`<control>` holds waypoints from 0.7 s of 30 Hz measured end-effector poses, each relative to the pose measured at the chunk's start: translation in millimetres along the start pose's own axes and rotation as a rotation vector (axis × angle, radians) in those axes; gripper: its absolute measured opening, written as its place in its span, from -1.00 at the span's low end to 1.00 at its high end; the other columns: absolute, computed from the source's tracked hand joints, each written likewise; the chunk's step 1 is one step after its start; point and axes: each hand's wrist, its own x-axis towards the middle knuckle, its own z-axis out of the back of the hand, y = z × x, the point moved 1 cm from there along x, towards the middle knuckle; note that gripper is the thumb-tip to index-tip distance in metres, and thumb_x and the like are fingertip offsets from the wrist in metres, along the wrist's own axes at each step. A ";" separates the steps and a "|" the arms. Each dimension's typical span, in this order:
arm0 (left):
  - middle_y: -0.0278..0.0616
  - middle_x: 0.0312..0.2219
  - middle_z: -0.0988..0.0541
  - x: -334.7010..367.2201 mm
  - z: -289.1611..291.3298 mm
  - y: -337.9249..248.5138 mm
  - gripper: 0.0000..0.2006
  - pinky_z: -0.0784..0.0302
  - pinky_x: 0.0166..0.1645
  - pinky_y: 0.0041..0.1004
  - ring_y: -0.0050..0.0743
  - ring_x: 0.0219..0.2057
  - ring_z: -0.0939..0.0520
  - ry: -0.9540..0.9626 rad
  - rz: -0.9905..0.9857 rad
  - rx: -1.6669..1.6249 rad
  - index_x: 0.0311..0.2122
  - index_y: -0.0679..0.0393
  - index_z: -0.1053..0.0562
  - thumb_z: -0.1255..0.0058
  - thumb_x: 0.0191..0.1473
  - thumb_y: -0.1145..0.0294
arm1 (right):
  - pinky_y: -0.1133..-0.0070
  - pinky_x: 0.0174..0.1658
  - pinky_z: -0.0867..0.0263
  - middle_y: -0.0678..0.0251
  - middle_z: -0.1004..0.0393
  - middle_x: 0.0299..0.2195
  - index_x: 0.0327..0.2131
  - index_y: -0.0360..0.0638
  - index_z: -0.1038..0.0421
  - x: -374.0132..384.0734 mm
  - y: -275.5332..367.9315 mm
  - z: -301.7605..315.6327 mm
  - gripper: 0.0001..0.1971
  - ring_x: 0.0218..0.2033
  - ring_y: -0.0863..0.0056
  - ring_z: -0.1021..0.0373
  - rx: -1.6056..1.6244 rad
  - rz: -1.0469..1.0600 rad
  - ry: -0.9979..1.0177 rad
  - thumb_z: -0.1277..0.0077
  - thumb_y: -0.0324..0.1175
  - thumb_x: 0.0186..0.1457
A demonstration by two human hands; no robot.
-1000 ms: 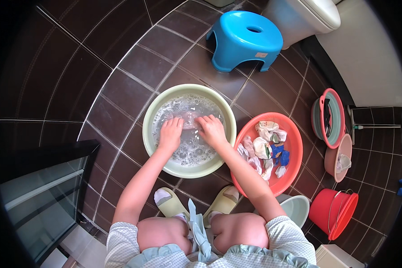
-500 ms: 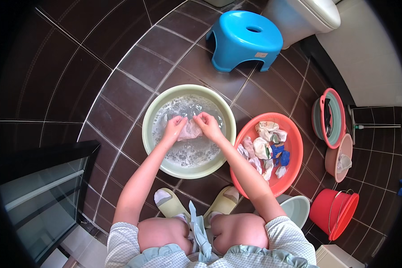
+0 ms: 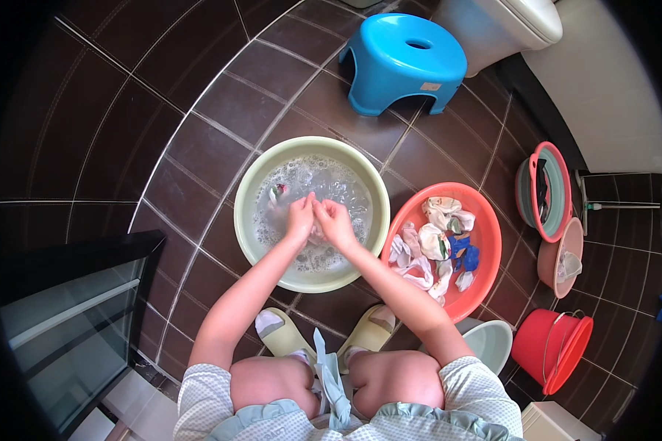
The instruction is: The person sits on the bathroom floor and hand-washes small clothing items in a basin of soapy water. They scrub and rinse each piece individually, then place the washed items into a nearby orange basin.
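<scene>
Over a pale green basin (image 3: 376,213) of foamy water, my left hand (image 3: 299,219) and my right hand (image 3: 335,223) press together, fingers closed. A pale pink cloth (image 3: 317,234) is gripped between them, mostly hidden under the hands; its exact kind does not show. Left of the hands, a small piece of wet fabric with red and green on it (image 3: 276,192) pokes out of the suds. To the right stands an orange-red basin (image 3: 490,253) with several crumpled small garments (image 3: 435,242), white, pink and blue, that look like socks.
A blue plastic stool (image 3: 397,55) stands beyond the basins, beside a white toilet (image 3: 485,33). Along the right are folded basins (image 3: 544,192), a pink tub (image 3: 550,259), a red bucket (image 3: 544,345) and a pale bucket (image 3: 490,344). A dark-framed glass panel (image 3: 73,323) is at the left.
My hands have come together, bunching the pink cloth that was spread between them. The red-and-green fabric now shows above the water.
</scene>
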 end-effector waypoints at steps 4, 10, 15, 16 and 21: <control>-0.23 -0.68 -0.46 -30.6 -30.3 -29.6 -0.59 -0.23 -0.58 -0.46 -0.55 -0.66 -0.42 0.007 0.103 0.062 -0.52 0.32 -0.42 0.28 0.09 0.15 | 0.57 -0.59 -0.12 0.32 -0.27 -0.79 -0.67 -0.31 -0.32 11.3 9.9 10.7 -0.62 -0.74 0.63 -0.13 -0.083 0.268 -0.300 0.18 -0.22 0.08; -0.33 -0.68 -0.40 -23.7 -8.4 -30.9 -0.64 -0.20 -0.63 -0.53 -0.65 -0.69 -0.33 0.143 0.301 -0.101 -0.52 0.25 -0.40 0.33 0.13 0.22 | 0.46 -0.55 -0.20 0.15 -0.31 -0.80 -0.70 -0.25 -0.40 -18.5 16.0 -2.5 -0.55 -0.72 0.35 -0.31 -0.371 0.229 -0.256 0.17 -0.09 0.05; -0.36 -0.70 -0.37 -22.9 -23.3 -42.5 -0.65 -0.19 -0.64 -0.52 -0.63 -0.70 -0.32 0.051 0.184 0.052 -0.56 0.19 -0.36 0.35 0.14 0.22 | 0.41 -0.53 -0.20 0.13 -0.30 -0.80 -0.72 -0.25 -0.37 1.3 26.4 10.2 -0.52 -0.69 0.24 -0.33 -0.363 0.178 -0.265 0.23 -0.07 0.07; -0.35 -0.69 -0.38 -14.8 -8.2 -48.5 -0.65 -0.19 -0.63 -0.52 -0.64 -0.69 -0.32 0.044 0.214 0.015 -0.54 0.20 -0.38 0.34 0.13 0.21 | 0.38 -0.52 -0.21 0.12 -0.32 -0.79 -0.72 -0.23 -0.38 -14.7 35.6 -3.8 -0.51 -0.66 0.18 -0.34 -0.332 0.211 -0.228 0.25 -0.06 0.07; -0.23 -0.71 -0.41 -14.0 -22.6 -45.6 -0.59 -0.26 -0.54 -0.41 -0.49 -0.65 -0.41 -0.074 0.137 0.046 -0.59 0.31 -0.37 0.33 0.13 0.22 | 0.34 -0.50 -0.23 0.11 -0.33 -0.78 -0.73 -0.20 -0.39 5.4 37.9 4.7 -0.51 -0.64 0.11 -0.35 -0.432 0.209 -0.308 0.27 -0.07 0.08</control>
